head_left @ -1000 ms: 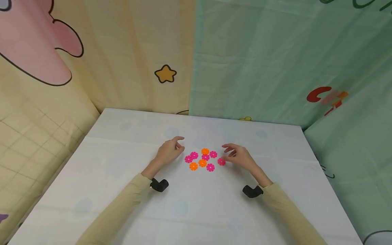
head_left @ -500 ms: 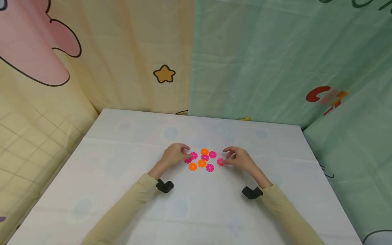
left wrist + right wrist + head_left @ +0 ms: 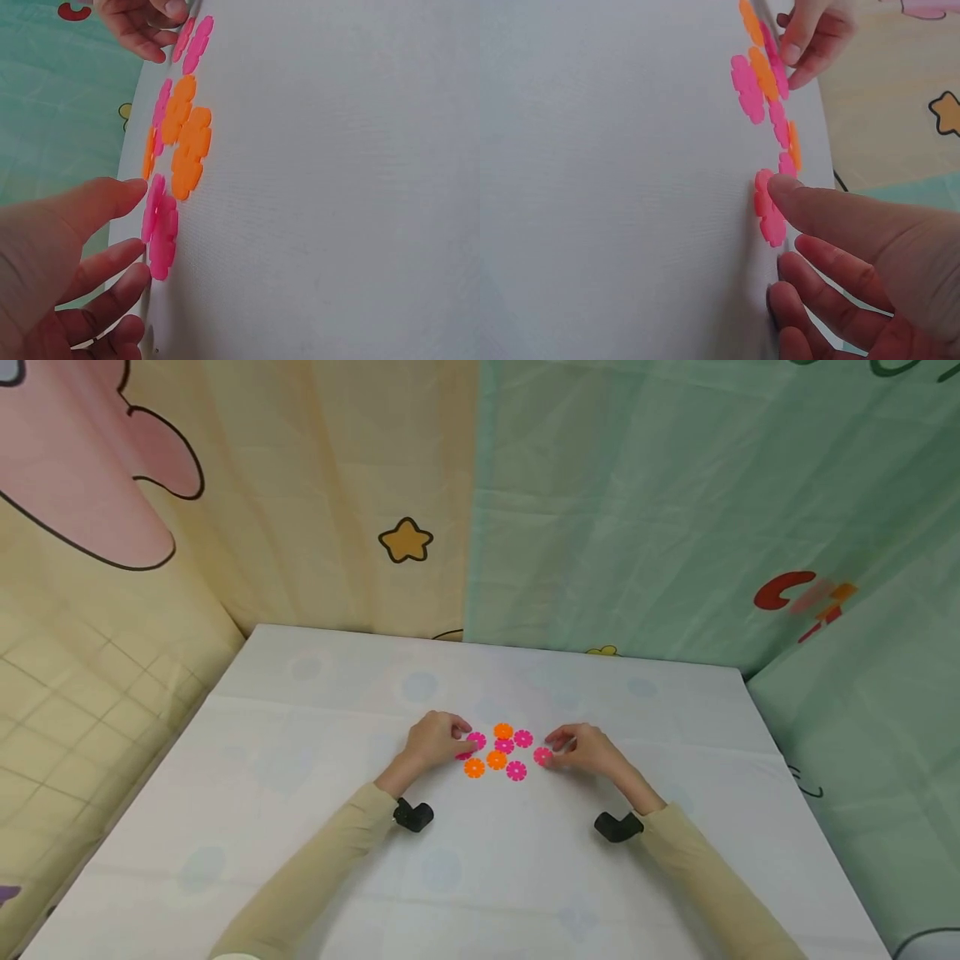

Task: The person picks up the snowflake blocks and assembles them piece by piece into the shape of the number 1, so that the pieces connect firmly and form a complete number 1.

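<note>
Flower-shaped pieces (image 3: 497, 760), six pink and three orange, are laid flat on the white worktop (image 3: 480, 868), about midway between its left and right edges and rather towards its far edge. Compared with one second ago, the left hand (image 3: 437, 741) has been brought inward from the side of the left edge, and its thumb is now seen over the two leftmost pink pieces (image 3: 163, 240); in the right hand (image 3: 588, 750) only a slight change is noticed. The pieces themselves have been left in nearly the same places. By the left hand nothing is grasped, its thumb and fingers being parted (whether the pink is touched cannot be told). The right hand is also held loosely, and the rightmost pink piece (image 3: 542, 755) is overlapped by its thumb, without being pinched.
</note>
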`<state>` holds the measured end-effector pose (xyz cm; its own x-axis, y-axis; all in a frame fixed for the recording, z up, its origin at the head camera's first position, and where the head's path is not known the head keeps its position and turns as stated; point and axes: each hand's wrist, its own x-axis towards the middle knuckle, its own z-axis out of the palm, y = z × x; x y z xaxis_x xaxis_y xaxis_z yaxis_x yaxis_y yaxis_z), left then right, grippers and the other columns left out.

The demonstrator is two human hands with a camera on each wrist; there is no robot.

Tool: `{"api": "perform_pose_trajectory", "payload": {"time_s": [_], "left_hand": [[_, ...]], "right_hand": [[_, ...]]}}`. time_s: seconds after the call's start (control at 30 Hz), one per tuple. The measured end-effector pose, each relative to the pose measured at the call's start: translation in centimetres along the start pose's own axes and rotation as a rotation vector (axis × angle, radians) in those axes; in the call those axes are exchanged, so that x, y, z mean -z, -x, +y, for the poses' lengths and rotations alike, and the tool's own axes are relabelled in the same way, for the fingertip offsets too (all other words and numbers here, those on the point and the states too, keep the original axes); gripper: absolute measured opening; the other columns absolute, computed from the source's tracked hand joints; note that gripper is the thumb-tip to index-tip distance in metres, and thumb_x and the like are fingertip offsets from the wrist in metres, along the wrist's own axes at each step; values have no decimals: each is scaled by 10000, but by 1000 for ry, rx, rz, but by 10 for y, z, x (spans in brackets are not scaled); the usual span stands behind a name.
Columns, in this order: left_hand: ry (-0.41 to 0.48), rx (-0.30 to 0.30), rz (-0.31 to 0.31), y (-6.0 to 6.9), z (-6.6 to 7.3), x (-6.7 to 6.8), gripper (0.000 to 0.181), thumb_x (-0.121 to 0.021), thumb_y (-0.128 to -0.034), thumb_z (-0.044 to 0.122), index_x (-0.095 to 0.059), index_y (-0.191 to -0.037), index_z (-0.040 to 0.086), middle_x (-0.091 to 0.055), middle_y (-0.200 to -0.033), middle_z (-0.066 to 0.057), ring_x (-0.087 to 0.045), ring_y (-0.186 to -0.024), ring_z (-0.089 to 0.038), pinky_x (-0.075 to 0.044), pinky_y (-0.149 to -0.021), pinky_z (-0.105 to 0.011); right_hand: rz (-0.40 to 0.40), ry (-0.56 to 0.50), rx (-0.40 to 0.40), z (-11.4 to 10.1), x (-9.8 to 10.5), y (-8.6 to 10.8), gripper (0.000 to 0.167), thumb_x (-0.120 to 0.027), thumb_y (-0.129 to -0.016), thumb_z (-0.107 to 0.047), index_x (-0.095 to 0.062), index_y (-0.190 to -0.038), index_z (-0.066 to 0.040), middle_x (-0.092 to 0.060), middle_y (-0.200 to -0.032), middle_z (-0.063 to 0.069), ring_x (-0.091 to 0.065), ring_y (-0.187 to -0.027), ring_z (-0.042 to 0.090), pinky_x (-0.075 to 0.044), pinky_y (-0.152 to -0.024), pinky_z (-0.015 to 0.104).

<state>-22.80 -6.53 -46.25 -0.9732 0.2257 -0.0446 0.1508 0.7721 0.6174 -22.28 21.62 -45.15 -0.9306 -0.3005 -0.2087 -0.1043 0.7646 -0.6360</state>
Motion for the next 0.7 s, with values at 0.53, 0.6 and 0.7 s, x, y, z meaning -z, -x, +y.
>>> {"api": "perform_pose_trajectory", "payload": {"time_s": [0.53,0.6,0.7], "left_hand": [[-101,-14,-11,-3,12,-3,273,-799,-781,282,-733,-960,86,-610,-779,-11,-483,-781,-156,-423,-635,-239],[-102,-16,-3,-3,13,-4,261,-794,-787,271,-731,-961,87,-600,-754,-8,-481,-775,-158,-416,-630,-235],[-102,-18,11,-2,13,-5,240,-789,-793,260,-733,-956,94,-585,-722,0,-475,-763,-156,-406,-620,-232]], "right_hand": [[41,88,-37,-3,-10,-1,313,-794,-787,-208,-705,-1042,-48,-689,-940,68,-557,-804,185,-487,-667,262],[47,96,-34,-5,-10,-1,308,-793,-787,-202,-705,-1038,-47,-688,-937,70,-564,-807,190,-496,-674,271],[56,103,-37,-7,-10,-1,296,-800,-779,-194,-704,-1018,-49,-688,-925,65,-574,-806,191,-507,-687,284]]}}
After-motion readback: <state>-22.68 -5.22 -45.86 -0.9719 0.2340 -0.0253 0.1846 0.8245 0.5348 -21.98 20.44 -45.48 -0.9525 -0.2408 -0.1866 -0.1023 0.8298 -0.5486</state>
